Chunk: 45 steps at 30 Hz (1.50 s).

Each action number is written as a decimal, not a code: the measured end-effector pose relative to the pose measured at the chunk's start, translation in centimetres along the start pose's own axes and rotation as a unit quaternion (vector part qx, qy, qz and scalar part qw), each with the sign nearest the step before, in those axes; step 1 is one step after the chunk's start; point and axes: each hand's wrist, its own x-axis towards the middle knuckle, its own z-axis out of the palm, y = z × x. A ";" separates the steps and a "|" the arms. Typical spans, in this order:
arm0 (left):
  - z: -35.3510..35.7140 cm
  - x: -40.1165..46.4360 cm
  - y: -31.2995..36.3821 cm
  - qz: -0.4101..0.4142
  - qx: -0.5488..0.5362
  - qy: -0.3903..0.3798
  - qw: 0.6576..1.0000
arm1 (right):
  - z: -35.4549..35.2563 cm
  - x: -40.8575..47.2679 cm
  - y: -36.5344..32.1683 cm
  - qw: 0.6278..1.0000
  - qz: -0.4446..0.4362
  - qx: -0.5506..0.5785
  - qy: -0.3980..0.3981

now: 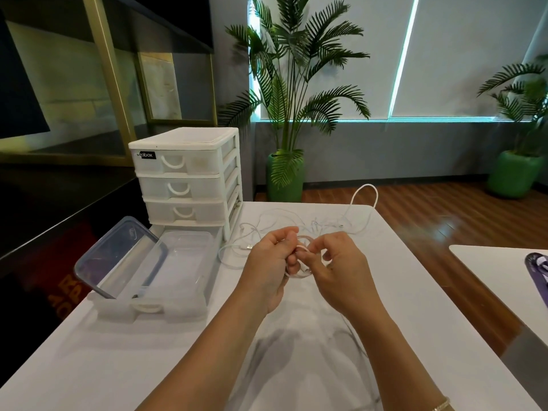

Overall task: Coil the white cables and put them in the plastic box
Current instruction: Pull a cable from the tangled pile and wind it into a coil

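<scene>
White cables (pixel 323 225) are sprawled loose on the smooth white table (pixel 148 351), right of a plastic drawer tower (pixel 189 176) labelled "abox". A clear plastic box (pixel 178 268) sits open, its lid (pixel 118 256) propped up. One small coil (pixel 302 259) is pinched between left hand (pixel 271 262) and right hand (pixel 341 268), held close together.

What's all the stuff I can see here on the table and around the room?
table: one, white, foreground
drawer unit: one, white, three closed drawers, table's far left
pulled-out drawer: one, translucent, in front of the unit
plastic box: one, clear, inside that drawer
lid: one, clear, leaning at the box's left
loose cables: white, tangled beyond the hands
coil: one, white, between both hands
plants: two, green pots, on the floor
left hand: grips coil
right hand: pinches coil
</scene>
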 end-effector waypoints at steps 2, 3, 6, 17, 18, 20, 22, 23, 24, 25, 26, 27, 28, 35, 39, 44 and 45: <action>0.0 0.1 -0.5 0.071 0.123 -0.007 0.990 | -0.2 -0.1 -0.3 1.000 -0.001 0.003 0.008; 0.0 0.1 -0.8 0.107 0.174 -0.020 0.979 | -0.3 -0.1 -0.4 1.000 0.008 0.017 0.014; -0.2 0.2 -1.2 0.172 0.275 -0.057 0.944 | -0.7 -0.2 -0.8 0.997 0.043 0.060 0.027; -1.2 -0.3 -0.1 0.193 0.319 -0.144 0.916 | -2.1 -0.1 -1.3 0.970 0.095 0.221 0.036; -1.4 -0.2 -0.1 0.201 0.332 -0.130 0.913 | -2.4 -0.1 -1.4 0.964 0.096 0.246 0.038; -1.9 0.0 0.1 0.216 0.363 -0.104 0.900 | -3.3 0.0 -1.3 0.942 0.104 0.317 0.034; -2.2 0.1 0.2 0.224 0.386 -0.092 0.890 | -4.0 0.1 -1.1 0.923 0.110 0.367 0.030; -2.2 0.2 0.2 0.230 0.396 -0.090 0.885 | -4.1 0.1 -1.0 0.921 0.111 0.373 0.031; -2.1 0.2 0.2 0.236 0.407 -0.087 0.878 | -4.1 0.2 -0.9 0.923 0.110 0.368 0.036; -2.0 0.1 0.1 0.244 0.416 -0.083 0.872 | -4.0 0.2 -0.9 0.928 0.106 0.355 0.046; -1.9 0.1 -0.1 0.256 0.417 -0.076 0.869 | -3.9 0.2 -0.8 0.934 0.103 0.337 0.062; -1.8 0.1 -0.2 0.268 0.410 -0.066 0.869 | -3.7 0.3 -0.7 0.939 0.101 0.319 0.080; -1.8 0.1 -0.2 0.279 0.395 -0.053 0.874 | -3.5 0.4 -0.5 0.941 0.102 0.307 0.096; -1.5 -0.6 1.0 0.228 0.227 -0.096 0.942 | -2.9 0.5 0.1 0.944 0.151 0.273 0.106; -1.6 -0.6 1.4 0.216 0.170 -0.110 0.955 | -2.7 0.5 0.0 0.956 0.164 0.229 0.085; -2.0 0.0 1.5 0.216 0.152 -0.023 0.964 | -3.4 0.3 -0.5 0.940 0.222 0.255 -0.033; -2.3 0.1 1.5 0.228 0.182 -0.002 0.956 | -3.7 0.3 -0.6 0.924 0.246 0.282 -0.078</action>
